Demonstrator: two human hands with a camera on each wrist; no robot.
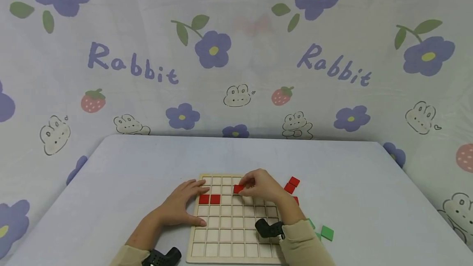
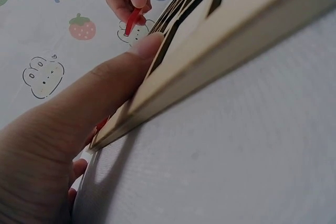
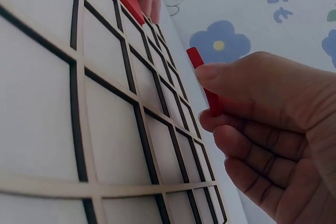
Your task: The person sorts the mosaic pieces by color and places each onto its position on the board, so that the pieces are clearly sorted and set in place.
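A wooden grid board (image 1: 225, 235) lies on the table, divided into small square cells by raised strips. Two red square tiles (image 1: 215, 199) sit side by side in cells near its left edge. My right hand (image 1: 260, 186) pinches another red square tile (image 1: 237, 189) between thumb and fingers, over the upper part of the board. In the right wrist view this tile (image 3: 211, 100) is tilted on edge, apart from the grid. Spread along the board's left edge, my left hand (image 1: 179, 204) rests with its thumb (image 2: 147, 45) on the frame.
Red tiles (image 1: 292, 184) lie loose to the right of the board, one partly hidden by the right forearm. Closer in are several green tiles (image 1: 327, 233), some partly covered by the sleeve. A patterned cloth (image 1: 255, 60) hangs behind the white table (image 1: 129, 167).
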